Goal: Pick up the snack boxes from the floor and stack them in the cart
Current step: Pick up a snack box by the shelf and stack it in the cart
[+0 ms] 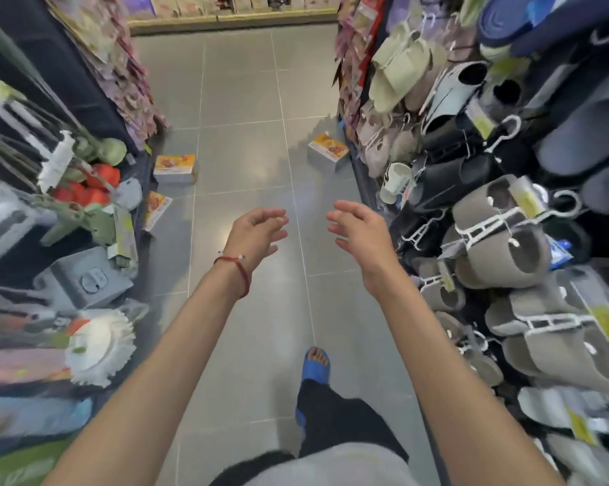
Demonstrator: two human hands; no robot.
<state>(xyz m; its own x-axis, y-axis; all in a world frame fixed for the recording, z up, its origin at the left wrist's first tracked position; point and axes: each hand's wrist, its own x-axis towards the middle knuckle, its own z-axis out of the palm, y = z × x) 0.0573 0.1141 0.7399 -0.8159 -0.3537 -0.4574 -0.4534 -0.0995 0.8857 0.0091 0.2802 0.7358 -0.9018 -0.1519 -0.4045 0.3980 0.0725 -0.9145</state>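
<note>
Three snack boxes with orange-and-white print lie on the grey tile floor of a shop aisle. One box (174,168) sits at the foot of the left shelf, a second (156,209) leans tilted against that shelf nearer to me, and a third (328,151) rests by the right shelf. My left hand (259,233) and my right hand (357,229) are stretched out in front of me above the floor, fingers loosely spread, holding nothing. Both hands are well short of the boxes. No cart is in view.
The left shelf (68,212) carries household goods and a grey box. Racks of hanging slippers (499,240) fill the right side. My foot in a blue sandal (315,366) steps on the tiles. Another shelf (232,15) closes the aisle's far end.
</note>
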